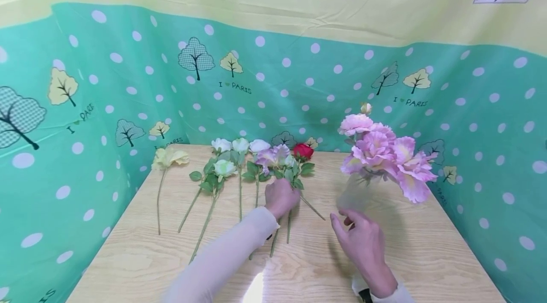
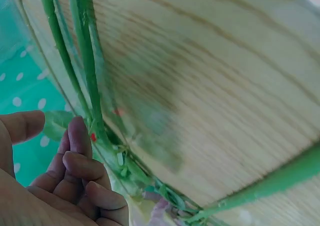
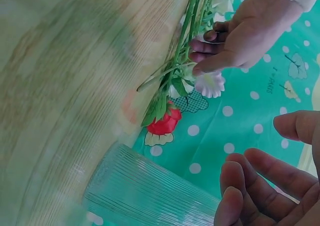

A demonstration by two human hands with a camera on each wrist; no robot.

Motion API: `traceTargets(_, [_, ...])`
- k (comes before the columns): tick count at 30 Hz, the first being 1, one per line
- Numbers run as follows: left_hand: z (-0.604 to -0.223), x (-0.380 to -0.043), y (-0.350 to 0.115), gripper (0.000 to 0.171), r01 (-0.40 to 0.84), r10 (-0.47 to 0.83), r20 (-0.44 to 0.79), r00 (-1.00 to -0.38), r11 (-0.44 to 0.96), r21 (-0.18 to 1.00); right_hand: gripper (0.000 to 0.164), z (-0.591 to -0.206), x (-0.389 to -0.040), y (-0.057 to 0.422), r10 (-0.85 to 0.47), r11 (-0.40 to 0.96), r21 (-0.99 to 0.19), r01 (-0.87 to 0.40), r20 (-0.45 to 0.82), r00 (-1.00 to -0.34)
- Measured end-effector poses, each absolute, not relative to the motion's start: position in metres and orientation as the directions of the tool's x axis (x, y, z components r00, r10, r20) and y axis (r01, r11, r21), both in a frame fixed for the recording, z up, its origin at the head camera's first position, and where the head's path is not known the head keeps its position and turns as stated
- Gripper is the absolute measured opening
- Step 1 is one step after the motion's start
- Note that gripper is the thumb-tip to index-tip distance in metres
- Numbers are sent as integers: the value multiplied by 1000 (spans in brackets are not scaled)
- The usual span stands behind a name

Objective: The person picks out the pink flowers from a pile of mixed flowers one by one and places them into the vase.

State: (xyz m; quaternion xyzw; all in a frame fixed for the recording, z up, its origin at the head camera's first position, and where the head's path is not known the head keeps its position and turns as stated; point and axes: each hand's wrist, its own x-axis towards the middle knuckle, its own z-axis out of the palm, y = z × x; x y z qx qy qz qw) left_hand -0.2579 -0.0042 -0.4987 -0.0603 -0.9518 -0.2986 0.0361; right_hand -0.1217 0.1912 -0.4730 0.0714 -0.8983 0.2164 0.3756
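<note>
My left hand (image 1: 282,197) reaches in among the flower stems at the middle of the table. In the left wrist view its fingers (image 2: 80,168) are loosely bent, and the thumb stands apart with a leaf (image 2: 57,125) showing behind the gap. Green stems (image 2: 87,61) run right beside the fingertips. Just beyond this hand lie a red rose (image 1: 303,151) and a light purple flower (image 1: 273,156). My right hand (image 1: 363,241), fingers relaxed and holding nothing, hovers in front of a clear ribbed glass vase (image 3: 145,191). Large pink flowers (image 1: 376,146) stand in the vase.
White roses (image 1: 221,145) and a pale green rose (image 1: 224,167) lie left of my left hand, stems toward me. A cream flower (image 1: 168,158) lies at the far left of the wooden table (image 1: 128,255). A green dotted curtain (image 1: 290,89) encloses the back and sides.
</note>
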Motion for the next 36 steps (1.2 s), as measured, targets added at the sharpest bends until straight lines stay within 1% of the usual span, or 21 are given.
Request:
traceTargets(5, [-503, -262, 5, 47, 112, 79, 83, -993, 844, 524, 19, -473, -121, 191, 50, 894, -352, -278, 694, -718])
traceTargets(15, [-509, -267, 13, 52, 114, 86, 81, -993, 882, 457, 18, -475, -121, 193, 61, 890, -367, -271, 684, -727])
traceTargets(21, [-509, -268, 15, 40, 100, 85, 53, -995, 893, 439, 17, -474, -121, 193, 67, 889, -375, -263, 674, -735])
traceTargets(25, [-508, -268, 14, 36, 55, 61, 4, -998, 868, 494, 16, -474, -121, 193, 71, 889, -377, -259, 674, -735])
traceTargets(30, [-506, -266, 9, 39, -43, -6, -59, -998, 753, 657, 15, -474, -121, 192, 66, 889, -373, -265, 677, -733])
traceTargets(32, [-504, -264, 6, 42, -63, -28, -61, -998, 712, 700, 15, -474, -121, 192, 63, 889, -371, -266, 677, -733])
traceTargets(36, [-499, -263, -2, 46, -81, -58, -58, -997, 663, 744, 14, -474, -122, 191, 58, 889, -369, -273, 680, -731])
